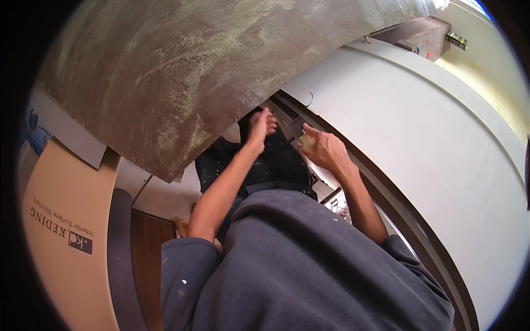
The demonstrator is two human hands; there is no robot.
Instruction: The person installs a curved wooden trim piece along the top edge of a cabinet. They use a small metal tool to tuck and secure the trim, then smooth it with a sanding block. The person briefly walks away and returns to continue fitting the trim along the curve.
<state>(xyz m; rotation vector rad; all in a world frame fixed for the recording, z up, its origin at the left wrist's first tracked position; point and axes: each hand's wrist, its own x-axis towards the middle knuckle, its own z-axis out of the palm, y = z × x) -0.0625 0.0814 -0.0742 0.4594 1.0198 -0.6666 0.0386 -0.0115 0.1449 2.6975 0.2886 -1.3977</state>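
Just below the lower right edge of a large mottled brown panel (165, 83), head view: two bare hands at work in a narrow gap, seen from above. The right hand (328, 151) has a narrow grip, thumb and fingers closed on a flat dark blade (297, 127), which lies between that hand and the panel's edge. The left hand (260, 129) overlaps the same edge, its fingers loosely bent; motion blur prevents telling whether its grip holds anything. Pale greenish streaks cover much of the panel's face, with darker brown patches between them and toward its lower corner. Judged from this uneven cover, the work appears partly done, with the patchy areas perhaps left to even out; the far side is not shown.

Surroundings: a white panel (397, 99) with a dark edge strip (430, 234) runs close beside the right forearm and probably limits its swing. Dark trousers (276, 165) fill the space beneath the hands. Beyond the panel's lower left corner stand a tan printed sheet (66, 220), a dark grey curved piece (122, 254) and a reddish-brown board (148, 259); at upper right, a small black-and-yellow item (456, 39) lies beside a brown box-like form (428, 36)
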